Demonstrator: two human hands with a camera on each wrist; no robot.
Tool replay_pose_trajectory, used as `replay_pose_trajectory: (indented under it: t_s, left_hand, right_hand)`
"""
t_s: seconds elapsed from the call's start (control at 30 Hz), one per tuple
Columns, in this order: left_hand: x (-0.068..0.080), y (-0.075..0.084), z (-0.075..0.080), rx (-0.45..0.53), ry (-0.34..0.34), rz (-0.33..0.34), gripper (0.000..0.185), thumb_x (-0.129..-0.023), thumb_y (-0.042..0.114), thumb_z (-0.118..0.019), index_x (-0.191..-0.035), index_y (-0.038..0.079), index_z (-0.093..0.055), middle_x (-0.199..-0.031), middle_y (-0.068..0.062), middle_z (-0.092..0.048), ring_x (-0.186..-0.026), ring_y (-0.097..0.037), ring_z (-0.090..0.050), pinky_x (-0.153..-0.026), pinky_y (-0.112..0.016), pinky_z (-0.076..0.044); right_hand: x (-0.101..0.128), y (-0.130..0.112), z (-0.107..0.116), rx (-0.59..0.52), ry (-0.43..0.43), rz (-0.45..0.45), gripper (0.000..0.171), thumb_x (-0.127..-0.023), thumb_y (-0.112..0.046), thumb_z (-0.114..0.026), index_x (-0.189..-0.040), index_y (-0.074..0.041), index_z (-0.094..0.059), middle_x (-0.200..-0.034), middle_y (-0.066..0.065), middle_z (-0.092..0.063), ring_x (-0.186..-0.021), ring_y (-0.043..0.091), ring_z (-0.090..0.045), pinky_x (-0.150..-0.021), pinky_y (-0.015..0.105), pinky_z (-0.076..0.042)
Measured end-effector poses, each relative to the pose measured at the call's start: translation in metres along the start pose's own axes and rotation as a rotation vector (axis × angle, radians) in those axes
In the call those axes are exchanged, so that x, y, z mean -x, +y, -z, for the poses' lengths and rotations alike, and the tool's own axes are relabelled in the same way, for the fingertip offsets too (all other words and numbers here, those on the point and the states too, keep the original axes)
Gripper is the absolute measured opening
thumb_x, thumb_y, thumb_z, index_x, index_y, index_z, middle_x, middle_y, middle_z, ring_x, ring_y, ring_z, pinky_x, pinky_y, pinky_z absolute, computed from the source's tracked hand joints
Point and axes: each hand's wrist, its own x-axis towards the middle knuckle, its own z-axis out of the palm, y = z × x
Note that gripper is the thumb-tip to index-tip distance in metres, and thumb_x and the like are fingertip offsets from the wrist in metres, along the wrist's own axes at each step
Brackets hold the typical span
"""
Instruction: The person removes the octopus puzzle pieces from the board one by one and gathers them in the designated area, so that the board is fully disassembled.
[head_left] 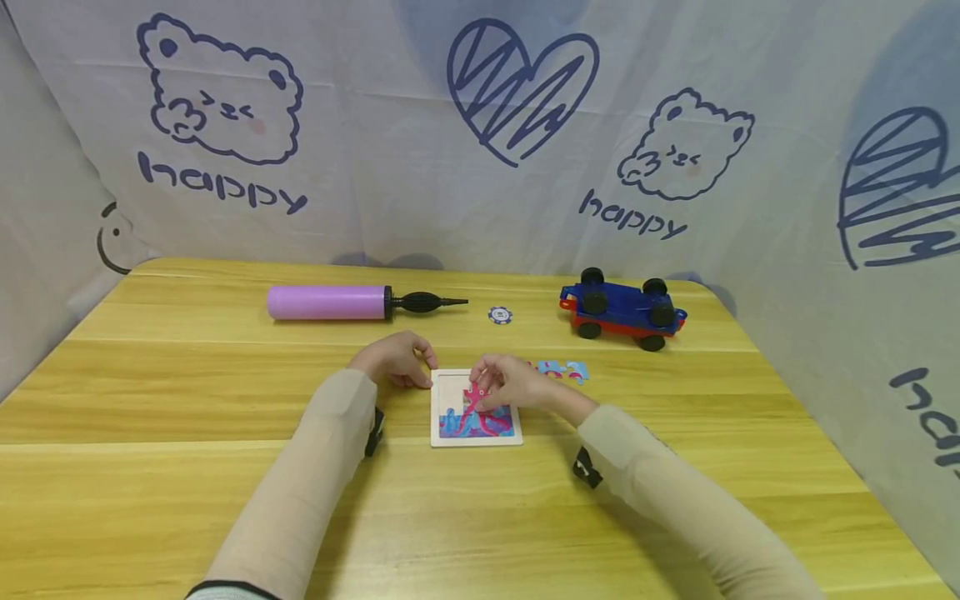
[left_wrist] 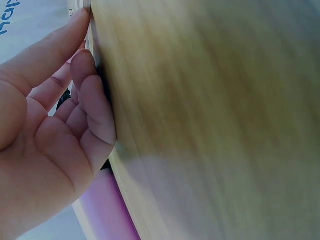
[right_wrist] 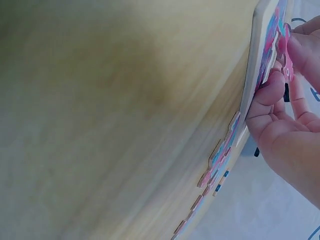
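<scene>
A square jigsaw puzzle tray (head_left: 454,382) with a pale frame lies on the table, its lower part filled with blue, purple and pink picture pieces. At its upper left corner, my left hand (head_left: 397,360) holds the rim between thumb and index finger. In the left wrist view that hand's other fingers (left_wrist: 97,107) are curled down against the table. Over the tray, my right hand (head_left: 510,382) pinches a pink puzzle piece (right_wrist: 288,67), tilted up from the picture. More loose puzzle pieces (head_left: 576,371) lie just right of the tray, partly hidden by the right hand.
A pink-purple hand pump (head_left: 330,302) with a black nozzle lies at the back left. Behind the tray is a blue-and-white poker chip (head_left: 500,315). An upturned blue and red toy car (head_left: 622,308) rests at the back right, before a printed cloth (head_left: 390,167).
</scene>
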Motion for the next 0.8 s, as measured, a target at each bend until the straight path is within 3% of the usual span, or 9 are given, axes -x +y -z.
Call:
replay_pose_trajectory:
  t_s: [0.27, 0.8]
  left_hand:
    - [-0.0009, -0.0008, 0.0002, -0.006, -0.004, -0.004, 0.018, -0.076, 0.003, -0.069, -0.091, 0.003, -0.058, -0.066, -0.003, -0.05, -0.056, -0.011, -0.047, -0.052, -0.022, -0.042]
    - [-0.0035, -0.0016, 0.0001, -0.004, -0.003, 0.004, 0.019, -0.074, 0.002, -0.07, -0.09, 0.003, -0.058, -0.063, -0.003, -0.049, -0.056, -0.011, -0.047, -0.052, -0.022, -0.041]
  right_hand:
    - [-0.0022, 0.004, 0.0004, -0.074, -0.021, -0.017, 0.02, -0.081, 0.01, -0.056, -0.1, 0.005, -0.05, -0.074, 0.004, -0.058, -0.061, 0.009, -0.051, -0.057, 0.02, -0.043]
    - [0.0027, 0.0013, 0.0059, -0.077, 0.014, -0.018, 0.023, -0.082, 0.005, -0.058, -0.104, 0.007, -0.051, -0.074, 0.002, -0.058, -0.056, 0.008, -0.046, -0.049, 0.019, -0.037]
